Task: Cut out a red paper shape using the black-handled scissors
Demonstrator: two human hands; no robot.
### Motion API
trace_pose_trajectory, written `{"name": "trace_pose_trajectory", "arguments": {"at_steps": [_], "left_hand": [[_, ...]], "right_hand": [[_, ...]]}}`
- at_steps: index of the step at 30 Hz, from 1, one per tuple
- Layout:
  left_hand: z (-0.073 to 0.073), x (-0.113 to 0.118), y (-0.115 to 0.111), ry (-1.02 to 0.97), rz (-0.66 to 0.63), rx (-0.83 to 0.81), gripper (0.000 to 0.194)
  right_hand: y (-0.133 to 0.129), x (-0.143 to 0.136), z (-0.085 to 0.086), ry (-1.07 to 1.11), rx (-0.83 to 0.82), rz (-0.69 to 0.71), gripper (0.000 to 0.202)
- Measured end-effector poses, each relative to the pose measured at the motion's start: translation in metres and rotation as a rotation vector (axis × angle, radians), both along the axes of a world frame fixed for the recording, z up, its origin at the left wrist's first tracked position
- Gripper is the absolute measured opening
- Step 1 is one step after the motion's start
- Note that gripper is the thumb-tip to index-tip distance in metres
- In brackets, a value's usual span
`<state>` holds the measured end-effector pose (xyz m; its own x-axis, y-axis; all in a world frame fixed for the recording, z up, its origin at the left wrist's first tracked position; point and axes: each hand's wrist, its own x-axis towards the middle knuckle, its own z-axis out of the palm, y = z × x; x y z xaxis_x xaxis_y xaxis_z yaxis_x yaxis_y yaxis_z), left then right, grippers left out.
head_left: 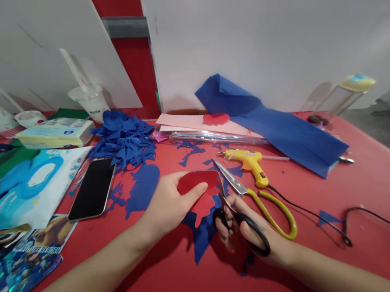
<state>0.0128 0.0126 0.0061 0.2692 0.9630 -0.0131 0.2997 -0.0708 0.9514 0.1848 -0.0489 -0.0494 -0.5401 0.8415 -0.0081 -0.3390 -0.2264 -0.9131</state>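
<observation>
Between the thumb and fingers of my left hand [171,201] is a piece of red paper [202,202] with a curved upper edge and a ragged lower part. My right hand [251,227] has its fingers through the handles of black-handled scissors [252,234], whose blades point up at the red paper's right edge. Under the hands lie dark blue paper scraps [203,245]. Just right of them rest larger scissors with yellow handles [287,220], near a yellow glue gun [250,161] with a black cord.
Left of my hands are a phone [93,188], a heap of blue cut pieces [122,136], a tissue pack [57,133] and a drink cup [90,100]. Blue sheet material [271,121] and pink paper [184,120] lie behind. White panels [272,25] stand along the table's back.
</observation>
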Motion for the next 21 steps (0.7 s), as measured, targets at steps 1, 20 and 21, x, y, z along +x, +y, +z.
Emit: {"name": "trace_pose_trajectory", "arguments": {"at_steps": [1, 20, 21], "left_hand": [[0.000, 0.000, 0.000, 0.004, 0.000, 0.005, 0.025], [0.006, -0.012, 0.009, 0.216, -0.032, 0.151, 0.025], [0.006, -0.013, 0.010, 0.232, -0.056, 0.165, 0.024]], "right_hand": [[0.000, 0.000, 0.000, 0.001, 0.000, 0.000, 0.039], [0.007, 0.006, 0.001, 0.031, -0.061, 0.102, 0.044], [0.007, 0.006, 0.001, 0.035, -0.061, 0.104, 0.043]]}}
